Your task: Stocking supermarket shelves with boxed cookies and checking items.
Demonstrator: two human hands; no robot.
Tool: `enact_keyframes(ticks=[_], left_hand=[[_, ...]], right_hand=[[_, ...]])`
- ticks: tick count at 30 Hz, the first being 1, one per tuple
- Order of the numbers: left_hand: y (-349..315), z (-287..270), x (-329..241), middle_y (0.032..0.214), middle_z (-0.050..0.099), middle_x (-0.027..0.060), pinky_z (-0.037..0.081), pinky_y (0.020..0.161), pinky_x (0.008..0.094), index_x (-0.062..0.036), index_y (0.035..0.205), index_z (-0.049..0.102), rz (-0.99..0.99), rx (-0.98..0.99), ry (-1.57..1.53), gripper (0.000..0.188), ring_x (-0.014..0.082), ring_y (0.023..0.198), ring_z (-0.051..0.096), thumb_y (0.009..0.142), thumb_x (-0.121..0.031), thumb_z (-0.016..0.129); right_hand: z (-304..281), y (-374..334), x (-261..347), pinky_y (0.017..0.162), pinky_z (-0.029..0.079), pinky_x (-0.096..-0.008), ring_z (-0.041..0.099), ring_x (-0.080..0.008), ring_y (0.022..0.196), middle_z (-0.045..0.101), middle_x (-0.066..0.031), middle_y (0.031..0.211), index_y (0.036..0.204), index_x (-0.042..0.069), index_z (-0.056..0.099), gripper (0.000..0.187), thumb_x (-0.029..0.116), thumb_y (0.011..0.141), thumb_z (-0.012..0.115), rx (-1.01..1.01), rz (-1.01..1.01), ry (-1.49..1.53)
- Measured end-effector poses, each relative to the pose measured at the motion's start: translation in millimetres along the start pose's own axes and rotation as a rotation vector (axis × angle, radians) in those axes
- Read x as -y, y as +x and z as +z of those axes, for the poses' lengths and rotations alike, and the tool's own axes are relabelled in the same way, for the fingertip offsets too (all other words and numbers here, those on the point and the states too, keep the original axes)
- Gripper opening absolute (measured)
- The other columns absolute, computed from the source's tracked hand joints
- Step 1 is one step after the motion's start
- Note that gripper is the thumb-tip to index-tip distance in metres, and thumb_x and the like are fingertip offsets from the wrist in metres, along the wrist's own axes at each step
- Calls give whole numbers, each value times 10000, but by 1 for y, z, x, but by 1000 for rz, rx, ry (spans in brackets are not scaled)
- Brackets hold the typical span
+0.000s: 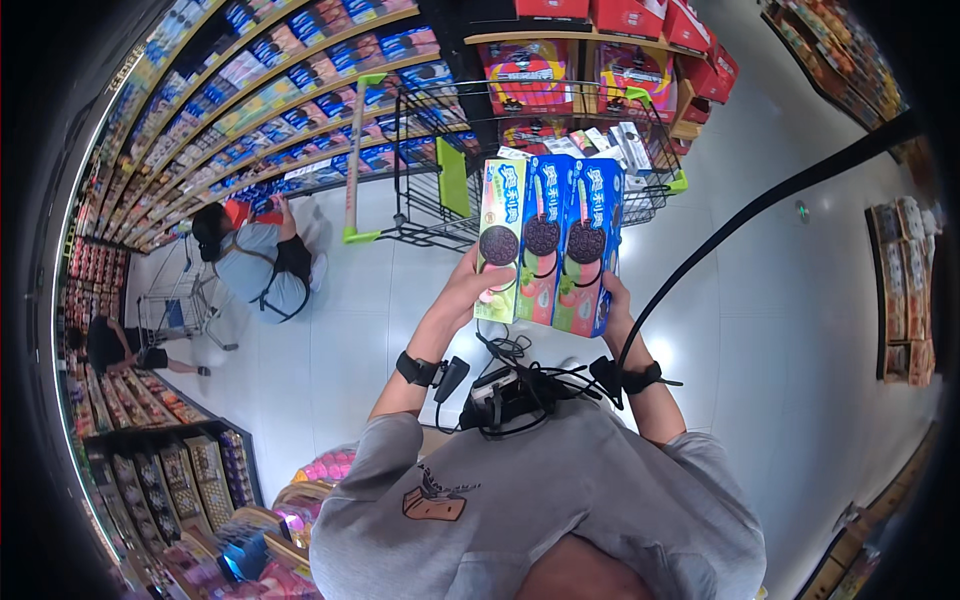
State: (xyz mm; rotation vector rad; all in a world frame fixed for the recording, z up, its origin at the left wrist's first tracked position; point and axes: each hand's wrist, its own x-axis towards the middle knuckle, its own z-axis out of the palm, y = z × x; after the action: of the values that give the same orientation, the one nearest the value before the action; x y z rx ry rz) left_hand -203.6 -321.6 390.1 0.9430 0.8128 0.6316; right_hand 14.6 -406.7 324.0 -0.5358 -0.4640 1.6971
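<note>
Three tall cookie boxes are held upright side by side in front of my chest, fronts facing me. The leftmost is a pale green cookie box; beside it are a middle blue cookie box and a right blue cookie box, each picturing a dark sandwich cookie. My left hand grips the green box's outer edge, its thumb across the front. On the far right edge, my right hand presses in from the side. Together they clamp the row; the fingers behind the boxes are hidden.
Just beyond the boxes stands a wire shopping cart with green trim, carrying several small packages. Packed shelves curve along the left. A person and another cart are there. A black cable arcs at right.
</note>
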Motion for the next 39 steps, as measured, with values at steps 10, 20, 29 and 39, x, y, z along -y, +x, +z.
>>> enact_keyframes(ticks=[10,20,29,39], left_hand=[[-68,-52,-10,1130,614,81,555,828,334,-34,1246,466,109,-71,-99,477,188,968,639,806,8,644],[-121,-136,-42,1048,620,45,521,763,282,-41,1177,510,290,-334,3,529,137,923,619,706,-9,750],[-134,-177,-47,1085,604,72,530,802,297,-28,1204,438,349,-329,65,608,151,967,623,700,0,779],[-164,-186,-68,1112,591,69,534,828,308,-34,1224,437,302,-409,-50,633,156,995,615,690,43,767]], right_hand=[[72,30,-37,914,503,-391,589,-266,1090,578,-116,1235,1331,45,448,728,499,794,635,75,180,-174],[177,80,-73,940,435,-280,563,-134,1065,583,-81,1196,1289,-5,459,478,277,917,561,112,36,-386],[221,105,-104,1006,409,-331,522,-199,1164,509,-115,1300,1400,7,336,692,183,788,609,50,41,-446],[241,115,-117,1015,388,-322,501,-200,1189,496,-118,1320,1407,11,333,736,229,770,631,139,96,-527]])
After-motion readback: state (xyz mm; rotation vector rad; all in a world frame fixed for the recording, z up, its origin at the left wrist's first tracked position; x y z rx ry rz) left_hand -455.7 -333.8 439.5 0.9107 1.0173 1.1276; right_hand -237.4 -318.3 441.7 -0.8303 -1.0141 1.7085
